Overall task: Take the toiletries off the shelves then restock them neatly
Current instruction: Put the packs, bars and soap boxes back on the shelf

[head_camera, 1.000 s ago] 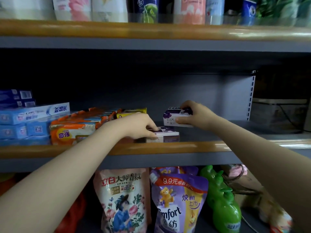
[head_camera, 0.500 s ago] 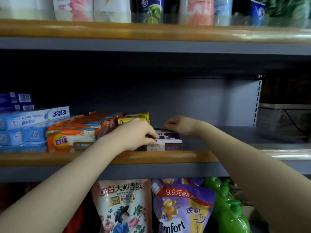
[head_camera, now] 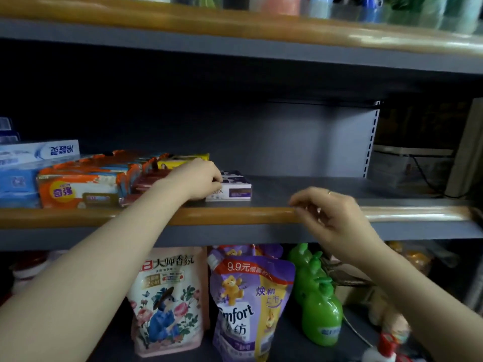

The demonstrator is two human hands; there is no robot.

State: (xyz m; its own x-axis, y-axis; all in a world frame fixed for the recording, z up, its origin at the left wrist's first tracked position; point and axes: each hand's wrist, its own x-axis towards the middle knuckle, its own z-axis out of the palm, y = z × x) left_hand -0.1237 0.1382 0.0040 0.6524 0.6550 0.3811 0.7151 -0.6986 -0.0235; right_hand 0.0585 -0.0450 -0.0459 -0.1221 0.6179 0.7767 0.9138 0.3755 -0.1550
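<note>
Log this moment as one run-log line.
left hand: rests on purple soap boxes | right hand: empty, loosely curled, over shelf edge | boxes: stacked beside orange packs | phase: restocking

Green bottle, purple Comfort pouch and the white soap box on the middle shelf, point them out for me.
Green bottle (head_camera: 322, 320), head view, on its round belly.
Comfort pouch (head_camera: 236, 313), head view, on the printed brand name.
Soap box (head_camera: 236, 192), head view, on its front face.

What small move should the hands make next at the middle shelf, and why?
Probably the right hand, holding nothing at the shelf edge, should fetch another item. The left hand rests on the stacked purple soap boxes, and bare shelf lies to their right.
</note>
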